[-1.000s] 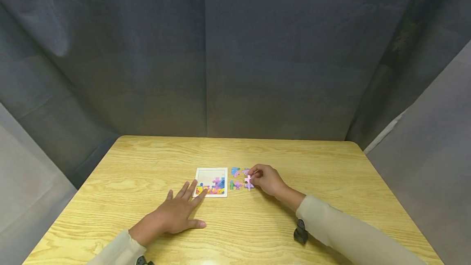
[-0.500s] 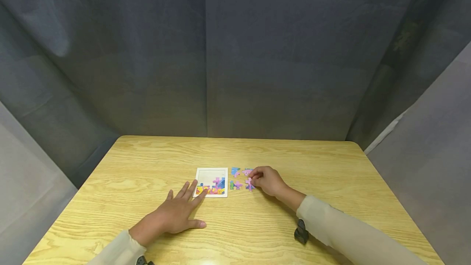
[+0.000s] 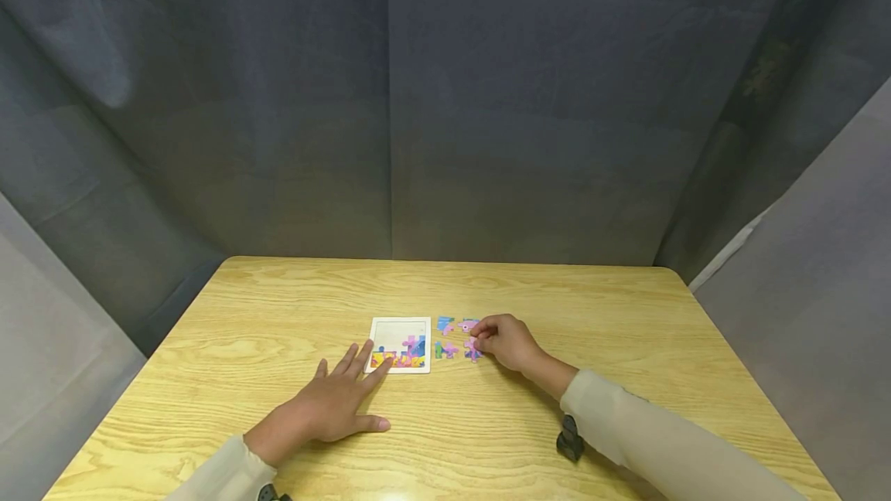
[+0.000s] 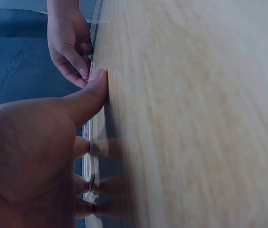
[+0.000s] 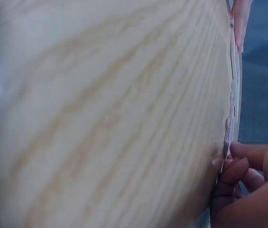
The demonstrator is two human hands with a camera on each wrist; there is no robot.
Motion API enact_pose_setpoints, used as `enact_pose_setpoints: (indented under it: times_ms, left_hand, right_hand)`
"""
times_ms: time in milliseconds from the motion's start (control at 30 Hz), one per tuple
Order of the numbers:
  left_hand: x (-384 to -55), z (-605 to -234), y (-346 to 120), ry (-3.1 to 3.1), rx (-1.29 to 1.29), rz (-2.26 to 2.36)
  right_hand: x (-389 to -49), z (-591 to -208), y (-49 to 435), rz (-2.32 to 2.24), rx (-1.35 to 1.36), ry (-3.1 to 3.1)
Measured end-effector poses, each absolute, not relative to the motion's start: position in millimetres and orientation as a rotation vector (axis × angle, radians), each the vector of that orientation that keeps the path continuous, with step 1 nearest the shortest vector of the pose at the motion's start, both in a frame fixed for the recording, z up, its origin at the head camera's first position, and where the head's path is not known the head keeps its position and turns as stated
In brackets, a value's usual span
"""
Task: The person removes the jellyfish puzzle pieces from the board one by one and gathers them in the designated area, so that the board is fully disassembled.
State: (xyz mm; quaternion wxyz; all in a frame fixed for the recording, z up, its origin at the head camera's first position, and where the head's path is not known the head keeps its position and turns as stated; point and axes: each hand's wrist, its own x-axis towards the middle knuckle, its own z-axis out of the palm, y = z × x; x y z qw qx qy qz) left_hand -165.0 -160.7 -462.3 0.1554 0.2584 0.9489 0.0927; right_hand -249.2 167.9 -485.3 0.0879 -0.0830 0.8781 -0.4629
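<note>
A white puzzle tray [image 3: 400, 321] lies on the table, its lower rows filled with yellow, pink and blue pieces and its upper part bare. My left hand [image 3: 334, 404] is spread flat, with fingertips on the tray's left and lower edge. To the right of the tray, my right hand [image 3: 508, 342] pinches a pink puzzle piece [image 3: 472, 352] between thumb and fingers, low at the tabletop. In the right wrist view the curled fingers of the right hand [image 5: 243, 183] are at the pieces, seen edge-on.
Between tray and right hand lie a blue-and-pink piece [image 3: 445, 324] and a green-and-pink piece [image 3: 446, 350]. A pink piece with an eye [image 3: 467, 325] lies just above the pinched one. The wooden table [image 3: 445, 439] ends at grey curtains [image 3: 522, 138].
The pink piece in my right hand has turned and come down slightly, uncovering more of the eye piece above it. The left hand and the tray have stayed still.
</note>
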Motion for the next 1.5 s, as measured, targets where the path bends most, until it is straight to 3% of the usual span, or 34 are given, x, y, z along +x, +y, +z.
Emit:
enact_pose_setpoints:
  times_ms: [1500]
  left_hand:
    - [-165.0,-460.4,-159.9,2.717,0.726,0.252]
  right_hand:
    - [-256.4,-477.0,93.7,-1.401,-0.420,2.473]
